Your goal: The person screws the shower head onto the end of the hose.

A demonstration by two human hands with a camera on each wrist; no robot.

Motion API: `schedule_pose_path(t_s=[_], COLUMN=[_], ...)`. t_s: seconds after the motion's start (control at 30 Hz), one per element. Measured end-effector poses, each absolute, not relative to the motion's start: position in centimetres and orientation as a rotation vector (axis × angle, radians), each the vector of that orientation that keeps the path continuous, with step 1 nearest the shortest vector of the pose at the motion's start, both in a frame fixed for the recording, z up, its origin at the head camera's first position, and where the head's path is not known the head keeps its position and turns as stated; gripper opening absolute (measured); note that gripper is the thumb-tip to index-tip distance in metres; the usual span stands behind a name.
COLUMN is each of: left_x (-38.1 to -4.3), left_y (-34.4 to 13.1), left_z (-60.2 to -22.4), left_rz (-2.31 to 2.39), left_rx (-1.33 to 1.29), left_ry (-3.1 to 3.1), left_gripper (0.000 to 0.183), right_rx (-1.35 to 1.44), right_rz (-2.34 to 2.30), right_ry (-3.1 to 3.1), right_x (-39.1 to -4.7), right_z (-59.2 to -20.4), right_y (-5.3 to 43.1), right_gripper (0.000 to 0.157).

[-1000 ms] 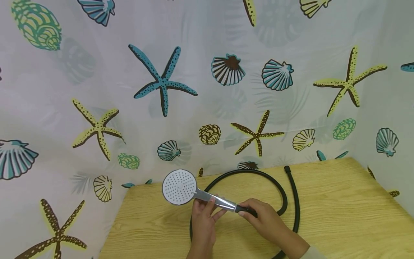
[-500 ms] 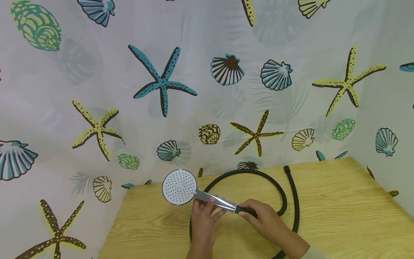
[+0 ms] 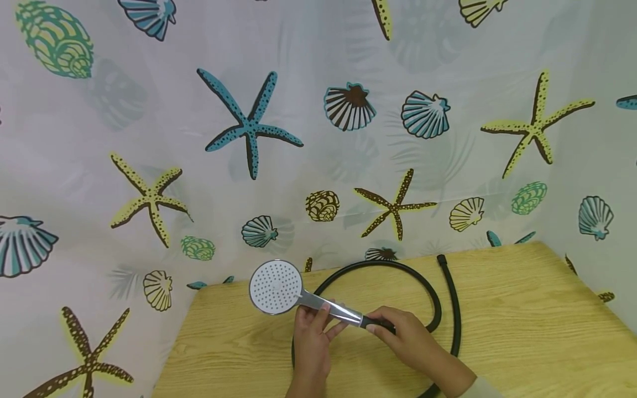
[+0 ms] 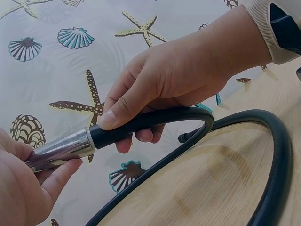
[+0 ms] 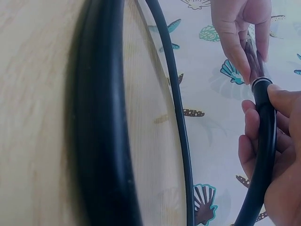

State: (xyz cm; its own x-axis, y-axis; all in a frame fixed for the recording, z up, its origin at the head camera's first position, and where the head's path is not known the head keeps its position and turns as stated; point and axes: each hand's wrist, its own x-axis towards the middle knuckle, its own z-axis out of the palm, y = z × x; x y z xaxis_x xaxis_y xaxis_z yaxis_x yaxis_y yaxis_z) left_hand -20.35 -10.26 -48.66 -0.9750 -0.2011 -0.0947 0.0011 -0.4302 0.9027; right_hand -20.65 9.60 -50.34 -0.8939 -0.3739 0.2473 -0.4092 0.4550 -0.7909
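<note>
A shower head point(image 3: 276, 287) with a round white nozzle face and a chrome handle is held up over the table, face toward the camera. My left hand point(image 3: 312, 345) grips its handle from below, thumb across the front. At the handle's lower end, my right hand point(image 3: 405, 337) pinches the end of a black shower hose point(image 4: 106, 135). In the left wrist view the hose end meets the chrome handle end point(image 4: 70, 149) with no visible gap. Whether it is screwed on cannot be seen. The right fingers point(image 5: 251, 125) curl round the hose in the right wrist view.
The hose loops over the wooden table point(image 3: 522, 331), and its free end with a black connector point(image 3: 442, 260) lies toward the back right. A white curtain point(image 3: 298, 155) printed with shells and starfish hangs behind the table and along its sides.
Almost nothing differs. Both hands keep their hold on the shower head and hose in the same place, and the view shifts only slightly.
</note>
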Motion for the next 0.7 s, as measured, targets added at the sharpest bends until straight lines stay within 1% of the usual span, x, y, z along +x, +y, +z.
schedule_pose_path(t_s=[0.43, 0.7], left_x=[-20.32, -20.41], left_y=[-10.28, -10.32], left_z=[-48.74, -48.89], left_rz=[-2.547, -2.554], left_rx=[0.287, 0.268], left_ry=[-1.601, -1.582], left_gripper=[0.031, 0.031], right_rx=[0.711, 0.724], right_rz=[1.474, 1.472], right_ry=[-2.660, -2.642], right_x=[-20.65, -20.66], right_z=[-50.38, -50.31], right_y=[9.68, 9.62], right_gripper=[0.018, 0.020])
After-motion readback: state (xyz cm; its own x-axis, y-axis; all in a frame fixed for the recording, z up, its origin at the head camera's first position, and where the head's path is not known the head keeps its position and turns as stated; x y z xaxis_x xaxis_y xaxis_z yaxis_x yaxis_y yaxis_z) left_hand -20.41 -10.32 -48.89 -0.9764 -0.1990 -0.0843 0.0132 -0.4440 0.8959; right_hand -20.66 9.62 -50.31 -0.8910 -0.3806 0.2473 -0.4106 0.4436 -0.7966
